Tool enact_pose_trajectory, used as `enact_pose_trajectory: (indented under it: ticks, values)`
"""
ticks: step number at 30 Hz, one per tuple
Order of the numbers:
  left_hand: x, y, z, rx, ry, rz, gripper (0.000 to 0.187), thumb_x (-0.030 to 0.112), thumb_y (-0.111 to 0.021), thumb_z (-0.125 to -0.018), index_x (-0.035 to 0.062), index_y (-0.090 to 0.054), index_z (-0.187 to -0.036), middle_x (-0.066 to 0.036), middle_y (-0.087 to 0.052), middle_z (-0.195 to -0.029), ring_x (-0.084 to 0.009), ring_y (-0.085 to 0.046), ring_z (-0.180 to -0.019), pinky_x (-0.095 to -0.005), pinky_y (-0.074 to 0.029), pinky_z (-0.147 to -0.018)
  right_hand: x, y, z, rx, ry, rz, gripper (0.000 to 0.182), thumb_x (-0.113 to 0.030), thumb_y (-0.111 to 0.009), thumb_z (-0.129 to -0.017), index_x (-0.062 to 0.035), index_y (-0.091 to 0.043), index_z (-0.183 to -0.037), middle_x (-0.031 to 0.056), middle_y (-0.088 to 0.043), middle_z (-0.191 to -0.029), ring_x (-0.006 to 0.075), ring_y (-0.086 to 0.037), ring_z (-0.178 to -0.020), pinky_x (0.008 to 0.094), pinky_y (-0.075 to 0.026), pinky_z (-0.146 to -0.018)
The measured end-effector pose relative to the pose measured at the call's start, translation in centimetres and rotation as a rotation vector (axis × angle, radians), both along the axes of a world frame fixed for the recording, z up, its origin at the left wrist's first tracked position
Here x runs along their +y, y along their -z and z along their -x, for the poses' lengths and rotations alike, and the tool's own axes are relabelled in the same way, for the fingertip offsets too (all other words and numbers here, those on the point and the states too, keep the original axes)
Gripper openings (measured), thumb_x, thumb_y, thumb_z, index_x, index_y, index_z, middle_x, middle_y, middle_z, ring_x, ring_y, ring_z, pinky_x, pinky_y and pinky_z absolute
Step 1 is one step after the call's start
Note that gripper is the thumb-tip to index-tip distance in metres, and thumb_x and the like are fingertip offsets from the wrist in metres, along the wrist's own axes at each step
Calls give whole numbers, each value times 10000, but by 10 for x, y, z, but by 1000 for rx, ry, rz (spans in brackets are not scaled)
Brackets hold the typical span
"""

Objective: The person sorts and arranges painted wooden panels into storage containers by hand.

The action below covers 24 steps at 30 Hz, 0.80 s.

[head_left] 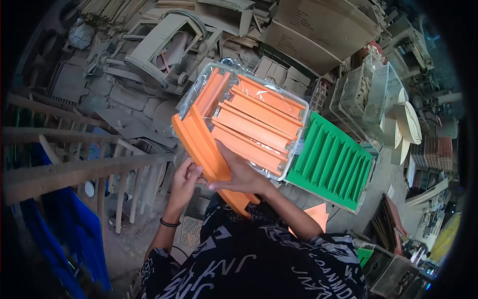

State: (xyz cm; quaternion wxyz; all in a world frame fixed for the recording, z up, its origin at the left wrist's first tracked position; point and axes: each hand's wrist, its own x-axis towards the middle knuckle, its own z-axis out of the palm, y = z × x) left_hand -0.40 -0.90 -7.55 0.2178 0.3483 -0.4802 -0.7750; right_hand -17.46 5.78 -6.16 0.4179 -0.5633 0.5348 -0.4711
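Note:
A long orange channel-shaped piece (203,149) with raised edges slants across the front of a clear plastic bin, its lower end close to my shirt. My right hand (241,172) wraps over its lower part, thumb on the near side. Beside its left edge, my left hand (184,182) has its fingers curled in a pinch near the right thumb; whatever lies between them is hidden. Several similar orange pieces (261,122) lie in rows in the clear plastic bin (304,103), which has a shiny clear film inside.
Right of the bin is a green ribbed panel (331,162). A wooden railing (89,174) runs along the left, with blue sheets (74,234) below it. Cardboard boxes (318,35) and a dusty frame (159,47) stand behind; white plastic crates (371,94) are at right.

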Motion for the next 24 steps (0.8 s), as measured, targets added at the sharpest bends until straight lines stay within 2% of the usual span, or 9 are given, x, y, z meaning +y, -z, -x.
enact_pose_trajectory:
  ticks: [2, 4, 6, 7, 10, 13, 15, 21, 24]
  values:
    - [-3, 1, 4, -48, -4, 68, 281, 90, -411, -903, -38, -420, -1153, -122, -570, -952, -177, -593, -740, -256, -506, -600, -7, 12, -2, 112, 35, -139, 888, -294, -731, -646, 15, -238, -1318, 237, -425, -1237, 328, -418, -1165, 360, -319, -984]
    - [-6, 0, 10, 41, -18, 96, 255, 89, -408, -902, -32, -440, -1124, -128, -573, -961, -185, -587, -790, -274, -494, -661, -17, 14, 5, 171, 76, -218, 904, -277, -736, -620, 19, -240, -1315, 239, -426, -1235, 328, -431, -1154, 359, -326, -981]
    - [-13, 1, 6, 57, 2, 80, 242, 93, -403, -903, -34, -453, -1102, -135, -576, -959, -189, -584, -800, -281, -483, -681, -41, 11, 34, 369, 53, -116, 879, -231, -714, -598, 23, -259, -1307, 234, -443, -1218, 320, -442, -1142, 349, -341, -968]
    - [-16, 1, 2, 70, 1, 68, 231, 96, -397, -903, -35, -465, -1081, -142, -578, -956, -193, -582, -810, -288, -472, -702, -51, 3, 50, 286, 142, -156, 872, -255, -724, -581, 23, -294, -1287, 221, -469, -1185, 318, -474, -1098, 351, -359, -950]
    - [-26, 14, -23, 17, -82, 53, 229, 102, -383, -903, -44, -481, -1051, -154, -584, -937, -198, -582, -807, -282, -454, -716, -95, 53, 133, 653, 281, -29, 817, -255, -734, -555, 34, -363, -1223, 225, -531, -1059, 327, -520, -1004, 370, -416, -866]
    - [-34, 21, -43, -2, -196, 51, 231, 101, -368, -906, -50, -491, -1030, -157, -588, -917, -193, -580, -808, -270, -449, -708, -116, 68, 186, 678, 272, -123, 811, -254, -740, -551, 24, -369, -1216, 227, -520, -1084, 338, -517, -1004, 368, -419, -864]
    - [-39, 18, -53, 18, -243, 40, 223, 92, -371, -904, -50, -494, -1023, -155, -586, -908, -189, -577, -796, -272, -448, -706, -120, 98, 215, 862, 208, -117, 805, -247, -741, -554, 7, -370, -1221, 224, -505, -1122, 350, -504, -1022, 380, -414, -874]
    - [-47, 16, -80, -4, -367, 56, 212, 89, -372, -906, -52, -501, -996, -144, -583, -870, -183, -568, -771, -270, -445, -694, -102, 126, 256, 971, 174, -424, 820, -240, -752, -545, -4, -367, -1230, 217, -487, -1162, 373, -479, -1043, 387, -403, -900]
    - [-51, 18, -83, -10, -387, 34, 210, 92, -373, -908, -53, -505, -986, -142, -583, -859, -183, -568, -773, -269, -444, -691, -94, 140, 261, 996, 134, -420, 815, -231, -752, -546, -7, -369, -1229, 219, -493, -1155, 378, -488, -1030, 386, -406, -898]
